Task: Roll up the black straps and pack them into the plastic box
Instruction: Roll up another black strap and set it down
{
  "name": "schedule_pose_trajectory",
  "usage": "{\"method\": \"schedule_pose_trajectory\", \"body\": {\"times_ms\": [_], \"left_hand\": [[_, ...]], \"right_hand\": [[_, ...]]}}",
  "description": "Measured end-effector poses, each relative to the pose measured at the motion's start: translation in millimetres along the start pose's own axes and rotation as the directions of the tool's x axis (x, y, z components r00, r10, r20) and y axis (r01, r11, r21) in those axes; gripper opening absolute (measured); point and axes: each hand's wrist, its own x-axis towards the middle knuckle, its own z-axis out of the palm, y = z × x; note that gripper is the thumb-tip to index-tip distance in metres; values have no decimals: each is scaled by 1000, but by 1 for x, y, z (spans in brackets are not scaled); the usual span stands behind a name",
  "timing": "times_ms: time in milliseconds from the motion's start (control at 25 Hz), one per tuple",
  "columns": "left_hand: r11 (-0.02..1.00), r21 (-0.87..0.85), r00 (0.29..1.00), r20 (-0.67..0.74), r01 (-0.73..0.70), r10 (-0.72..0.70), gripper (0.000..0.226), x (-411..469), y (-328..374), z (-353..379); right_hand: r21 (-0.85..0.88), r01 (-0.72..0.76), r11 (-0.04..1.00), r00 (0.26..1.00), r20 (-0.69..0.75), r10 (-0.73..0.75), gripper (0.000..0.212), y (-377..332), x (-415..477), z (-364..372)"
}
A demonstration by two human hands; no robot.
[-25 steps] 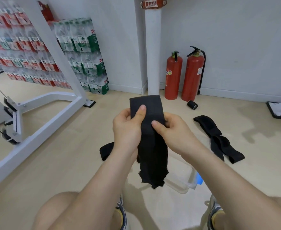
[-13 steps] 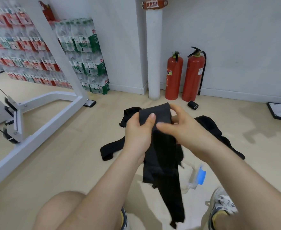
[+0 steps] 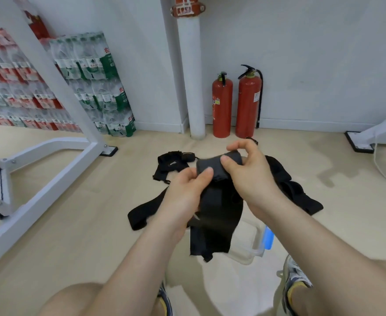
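Note:
I hold a black strap (image 3: 217, 215) in front of me, its top end curled into a small roll between both hands. My left hand (image 3: 187, 190) pinches the roll's left side. My right hand (image 3: 249, 172) grips its right side, thumb on top. The loose tail hangs down over the clear plastic box (image 3: 256, 238) with a blue latch on the floor. More black straps lie on the floor: one to the left (image 3: 141, 213), a bunched one behind (image 3: 171, 163), one to the right (image 3: 297, 190).
A white metal frame (image 3: 50, 160) stands at the left. Stacked packs of water bottles (image 3: 91, 83) line the back left. A white pipe (image 3: 193, 76) and two red fire extinguishers (image 3: 235, 103) stand against the wall. My shoes (image 3: 294, 283) are near the box.
The strap's top end, held flat and upright before, is now curled into a roll between my hands. The hanging tail has become shorter.

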Motion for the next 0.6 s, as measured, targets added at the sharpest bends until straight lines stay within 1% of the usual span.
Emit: {"method": "schedule_pose_trajectory", "body": {"times_ms": [40,80,120,200,240,280,360,440,480,520,560,600], "left_hand": [[999,30,999,-37,-35,36,17,0,-1,-1],[997,37,994,-83,-65,68,14,2,-2,-5],[996,30,988,-127,-82,85,14,4,-1,-9],[995,12,975,-198,-100,101,18,9,1,-14],[994,4,970,-219,-110,108,20,11,1,-16],[993,-4,966,-231,-119,115,20,11,2,-16],[991,-31,958,-260,-134,121,21,13,4,-18],[987,-60,950,-287,-147,124,20,16,6,-22],[987,-58,948,-292,-150,127,19,17,6,-23],[987,-45,948,-290,-153,133,19,17,6,-24],[986,-26,947,-284,-163,149,18,16,6,-24],[983,-4,946,-275,-182,174,16,15,5,-24]], "right_hand": [[-24,-27,999,999,17,27,16,2,1,2],[-60,-28,998,997,71,32,17,3,3,2],[-106,-15,994,988,152,31,21,2,3,0],[-211,43,977,938,344,33,38,-5,5,-8],[-254,94,963,912,410,19,43,-10,5,-13],[-287,157,945,901,434,-18,44,-13,7,-18],[-378,260,888,907,413,-89,47,-16,12,-25],[-501,317,805,916,383,-122,58,-15,17,-29],[-542,292,788,936,333,-118,55,-12,22,-32],[-533,217,817,964,247,-96,45,-11,25,-35],[-455,101,885,986,162,-29,31,-12,26,-38],[-337,-24,941,988,137,74,18,-13,25,-40]]}}
